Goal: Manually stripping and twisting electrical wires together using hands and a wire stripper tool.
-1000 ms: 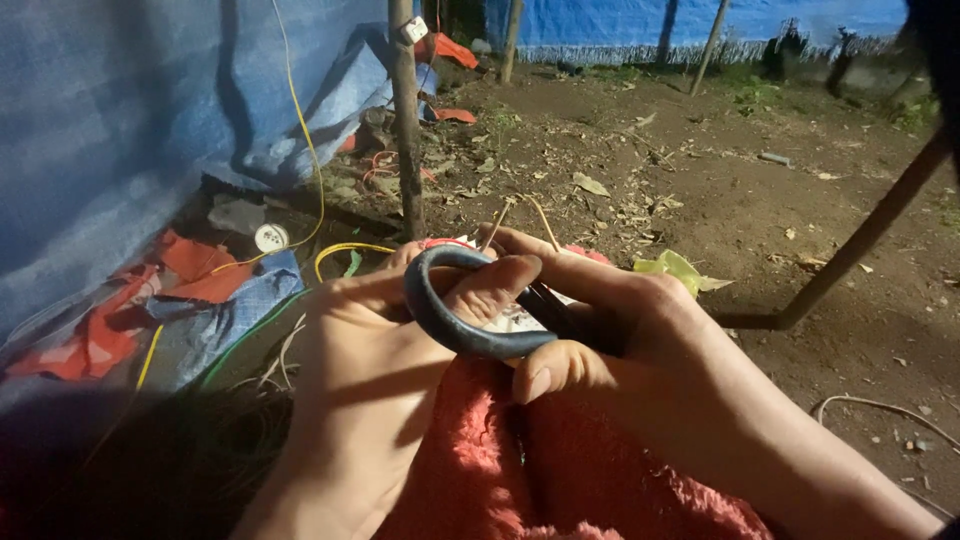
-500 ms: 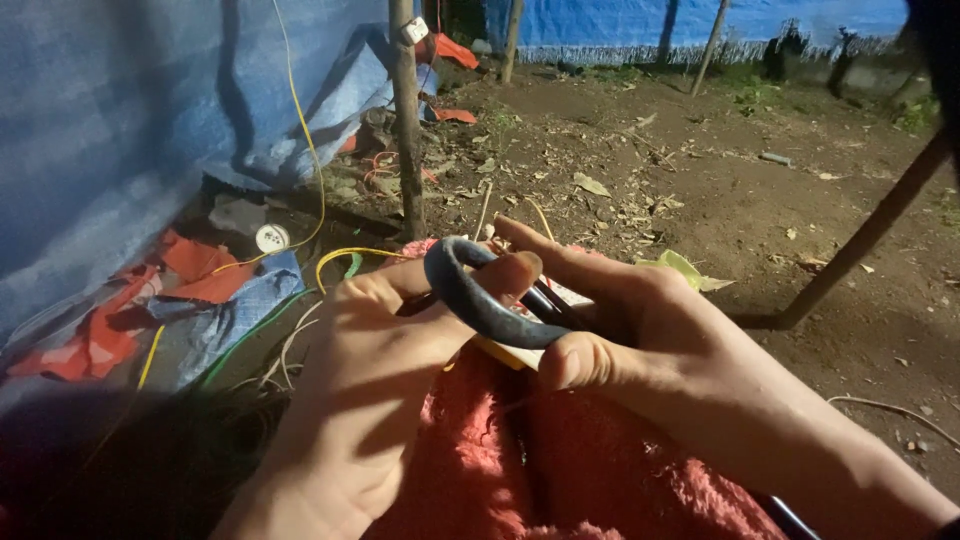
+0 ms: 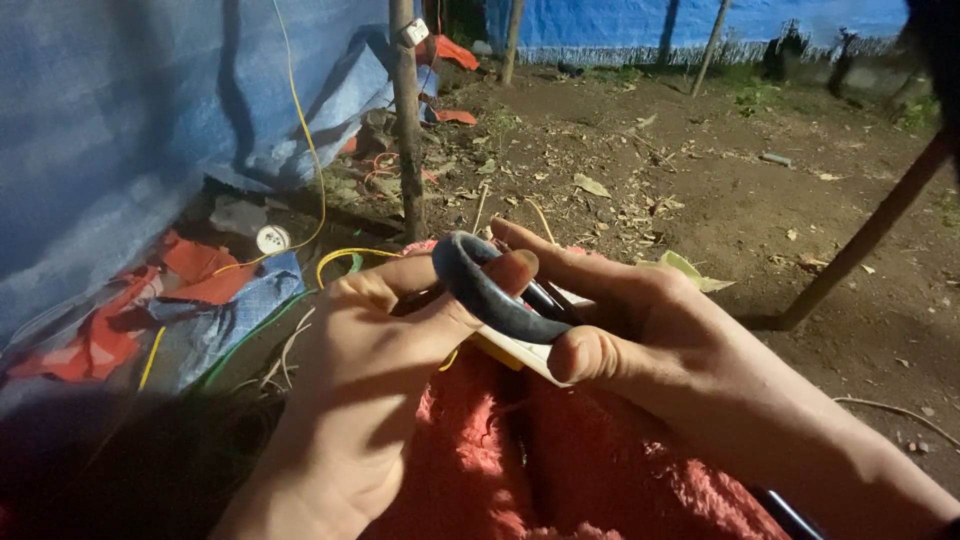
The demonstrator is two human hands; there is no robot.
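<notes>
**A dark rubbery band held between two hands over red fleece**

A thick, smooth, dark grey band (image 3: 490, 295), curved like a strip of rubber tube, is gripped by both hands just above the lap. The left hand (image 3: 370, 400) is closed on its near side, the thumb tip pressed flat against the band's upper curve. The right hand (image 3: 640, 330) is wrapped around the far side, the index finger laid along the top and the thumb tucked under the lower end. Neither hand is spread; both are narrowed around the band.

Under the band, a pale, flat, hard-edged piece (image 3: 520, 352) with a yellow corner is partly seen, pressed between the fingers; what it is cannot be told. Slim dark rods (image 3: 545, 298) are glimpsed behind the band, mostly hidden by the right hand.

A fuzzy, coarse-piled red cloth (image 3: 600, 470) is spread beneath the hands.

To the left, a crinkled blue tarpaulin (image 3: 130, 130) is hung as a wall, and a thin yellow cord (image 3: 305, 130) is draped down it. A small round white disc (image 3: 272, 239) is lying among red and blue rags (image 3: 200, 285) at its foot. A rough wooden post (image 3: 408, 120) is planted upright in the bare brown soil (image 3: 760, 210), which is littered with dry leaves and twigs. A slanted dark pole (image 3: 865, 240) is set into the ground at the right.
</notes>
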